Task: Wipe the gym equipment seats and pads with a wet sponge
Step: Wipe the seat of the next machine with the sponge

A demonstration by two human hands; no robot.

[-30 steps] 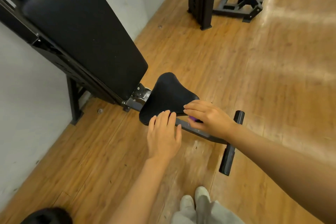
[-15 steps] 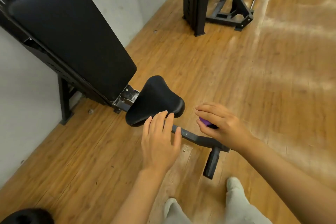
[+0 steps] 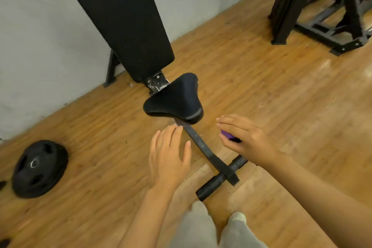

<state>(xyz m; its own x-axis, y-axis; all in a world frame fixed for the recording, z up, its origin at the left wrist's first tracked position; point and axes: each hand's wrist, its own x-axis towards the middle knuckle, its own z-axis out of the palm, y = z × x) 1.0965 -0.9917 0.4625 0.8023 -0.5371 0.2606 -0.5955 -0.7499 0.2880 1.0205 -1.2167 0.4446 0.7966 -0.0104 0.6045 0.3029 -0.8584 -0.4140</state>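
A black bench stands against the wall, its long back pad (image 3: 120, 20) tilted up and its small saddle-shaped seat (image 3: 175, 100) in front. A dark frame bar (image 3: 203, 147) runs from under the seat toward me. My right hand (image 3: 243, 139) hovers to the right of the bar, just short of the seat, and holds a purple sponge (image 3: 227, 134), mostly hidden under the fingers. My left hand (image 3: 169, 155) hangs open and flat to the left of the bar, fingertips near the seat's front edge, apart from it.
A black weight plate (image 3: 38, 169) lies on the wooden floor at the left. A black rack frame (image 3: 302, 4) stands at the back right. The bench's foot bar (image 3: 221, 177) crosses just ahead of my feet (image 3: 237, 217). The grey wall (image 3: 40, 46) is behind the bench.
Both hands have drawn back off the seat toward me. The view has swung left and back, bringing the weight plate into sight.
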